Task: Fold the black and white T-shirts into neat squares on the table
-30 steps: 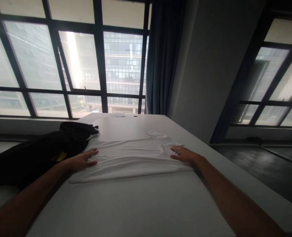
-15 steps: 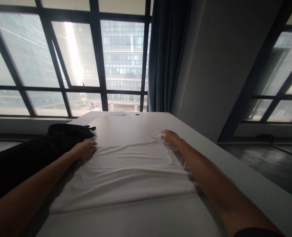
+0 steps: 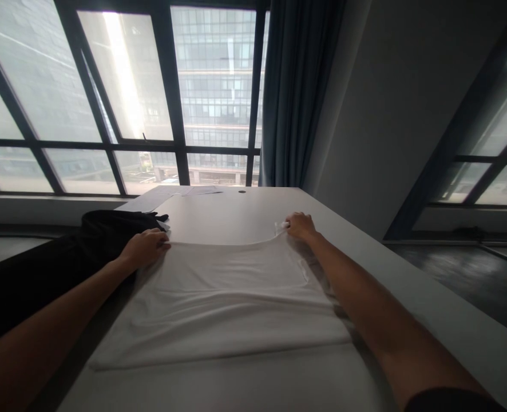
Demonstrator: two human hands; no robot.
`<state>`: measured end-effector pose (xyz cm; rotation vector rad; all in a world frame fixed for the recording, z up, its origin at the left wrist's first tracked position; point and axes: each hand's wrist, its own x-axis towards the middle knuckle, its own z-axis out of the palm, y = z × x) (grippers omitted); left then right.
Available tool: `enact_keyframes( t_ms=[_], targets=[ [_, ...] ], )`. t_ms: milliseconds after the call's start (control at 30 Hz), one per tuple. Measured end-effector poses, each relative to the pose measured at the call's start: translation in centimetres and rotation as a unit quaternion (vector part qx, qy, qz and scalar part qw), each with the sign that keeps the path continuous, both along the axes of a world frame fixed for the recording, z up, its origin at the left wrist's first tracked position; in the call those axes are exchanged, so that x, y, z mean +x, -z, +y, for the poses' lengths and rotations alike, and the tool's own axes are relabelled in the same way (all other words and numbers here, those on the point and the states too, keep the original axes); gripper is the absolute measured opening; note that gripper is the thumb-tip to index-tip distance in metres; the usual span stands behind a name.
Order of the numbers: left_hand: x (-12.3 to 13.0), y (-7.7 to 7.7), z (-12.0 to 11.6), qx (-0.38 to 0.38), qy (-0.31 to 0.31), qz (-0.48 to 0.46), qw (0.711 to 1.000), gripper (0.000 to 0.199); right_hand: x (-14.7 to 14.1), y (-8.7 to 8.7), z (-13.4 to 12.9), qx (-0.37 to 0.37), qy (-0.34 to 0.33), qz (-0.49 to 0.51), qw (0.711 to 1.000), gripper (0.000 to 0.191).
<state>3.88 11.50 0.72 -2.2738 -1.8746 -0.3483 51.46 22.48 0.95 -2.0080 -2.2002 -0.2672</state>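
Note:
A white cloth (image 3: 236, 292), probably a garment, lies spread over the white table, with soft creases running across its middle. My left hand (image 3: 147, 247) is closed on its far left corner, beside a black cloth. At the far right corner my right hand (image 3: 300, 225) pinches the fabric, and a small bunched bit sticks out to the left of the fingers. Between the hands the far edge hangs in a shallow curve. The near edge lies nearly straight across the table.
Black cloth (image 3: 103, 240) is heaped along the table's left side. Papers (image 3: 154, 198) lie at the far left of the white table (image 3: 219, 214). Beyond stand windows and a dark blue curtain (image 3: 294, 97).
My right hand has moved slightly right and away with its corner, and the far edge has become tauter and smoother. The view has tilted down a little.

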Motion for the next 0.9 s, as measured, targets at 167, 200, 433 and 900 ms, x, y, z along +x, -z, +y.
enact_keyframes(
  t_ms=[167, 200, 433, 900],
  targets=[
    [-0.9, -1.5, -3.7, 0.061, 0.019, -0.076, 0.995, 0.031, 3.9, -2.9, -7.4, 0.155, -0.07, 0.056, 0.984, 0.02],
    [-1.2, -1.6, -4.5, 0.063, 0.029, -0.086, 0.994, 0.031, 4.8, -3.0, -9.2, 0.144, -0.1, 0.071, 0.982, 0.014],
    [-1.4, -0.6, -9.7, 0.035, 0.095, -0.122, 0.987, 0.041, 8.4, -0.2, -19.3, -0.014, -0.14, 0.221, 0.965, 0.025],
    [-2.6, 0.4, -13.0, -0.05, 0.18, -0.147, 0.971, 0.043, 9.9, -2.0, -23.2, -0.141, -0.183, 0.323, 0.918, 0.044]
  ],
)
